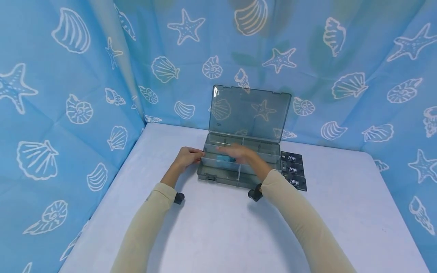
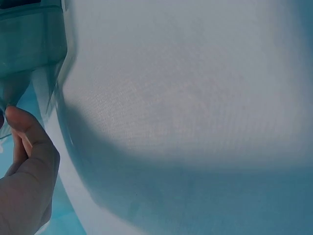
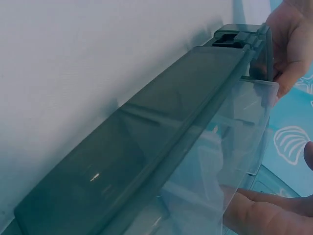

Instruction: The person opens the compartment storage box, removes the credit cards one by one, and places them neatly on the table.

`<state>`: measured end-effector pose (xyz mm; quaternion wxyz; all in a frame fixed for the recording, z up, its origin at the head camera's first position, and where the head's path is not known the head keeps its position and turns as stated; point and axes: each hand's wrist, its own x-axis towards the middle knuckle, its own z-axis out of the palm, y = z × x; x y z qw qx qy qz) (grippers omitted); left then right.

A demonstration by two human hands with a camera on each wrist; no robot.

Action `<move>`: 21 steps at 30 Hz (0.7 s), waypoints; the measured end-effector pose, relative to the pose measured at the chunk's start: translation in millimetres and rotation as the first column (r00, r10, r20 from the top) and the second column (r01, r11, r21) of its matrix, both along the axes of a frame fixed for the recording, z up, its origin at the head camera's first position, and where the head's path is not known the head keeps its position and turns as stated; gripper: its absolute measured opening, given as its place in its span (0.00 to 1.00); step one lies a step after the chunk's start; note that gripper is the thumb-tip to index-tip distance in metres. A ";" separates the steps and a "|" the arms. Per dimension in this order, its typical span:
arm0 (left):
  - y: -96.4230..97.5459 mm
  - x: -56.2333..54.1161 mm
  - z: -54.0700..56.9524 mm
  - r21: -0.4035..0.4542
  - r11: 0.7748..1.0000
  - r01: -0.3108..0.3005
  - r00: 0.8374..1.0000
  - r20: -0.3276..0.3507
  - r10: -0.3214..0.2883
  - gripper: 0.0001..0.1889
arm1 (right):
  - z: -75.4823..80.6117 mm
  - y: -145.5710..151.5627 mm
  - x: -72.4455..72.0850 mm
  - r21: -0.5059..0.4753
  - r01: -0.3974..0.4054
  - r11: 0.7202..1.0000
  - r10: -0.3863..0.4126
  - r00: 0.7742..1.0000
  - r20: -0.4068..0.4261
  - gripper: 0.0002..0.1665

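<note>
A smoky see-through compartment box (image 1: 218,175) stands on the white table with its lid (image 1: 250,113) raised at the back. My left hand (image 1: 186,156) grips the left end of the box; the left wrist view shows the thumb (image 2: 22,120) at its edge. My right hand (image 1: 235,151) reaches into the middle row, fingers pointing left. A pale blue item (image 1: 223,159) shows below it through the clear divider (image 1: 218,163). In the right wrist view the fingers (image 3: 259,210) are partly behind a clear divider, and the fingertips are hidden.
Several black cards (image 1: 294,169) marked "Vip" lie overlapped along the right side of the box. A blue curtain (image 1: 191,57) with white shells and starfish hangs behind the table (image 1: 222,227). Wrist cameras (image 1: 255,193) sit near the front of the box.
</note>
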<state>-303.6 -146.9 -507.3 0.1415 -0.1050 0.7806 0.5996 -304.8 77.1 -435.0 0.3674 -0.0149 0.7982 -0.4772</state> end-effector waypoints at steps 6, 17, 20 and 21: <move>-2.3 -1.5 1.6 -0.005 1.000 -0.011 1.000 -0.003 0.011 0.14 | -4.8 0.5 -1.9 -0.025 0.001 1.000 -0.002 0.999 -0.043 0.55; 0.7 2.3 2.9 -0.022 1.000 -0.006 1.000 0.008 0.006 0.13 | -12.1 -4.3 0.7 -0.210 0.153 0.966 -0.151 0.988 0.022 0.48; 0.5 2.0 2.7 -0.014 1.000 -0.009 1.000 0.006 0.010 0.13 | -13.3 -5.2 0.4 -0.268 0.197 0.943 -0.186 0.980 0.065 0.47; 0.3 1.9 2.7 -0.014 1.000 -0.012 1.000 0.004 0.012 0.13 | -14.5 -5.5 -0.2 -0.287 0.214 0.934 -0.199 0.977 0.078 0.46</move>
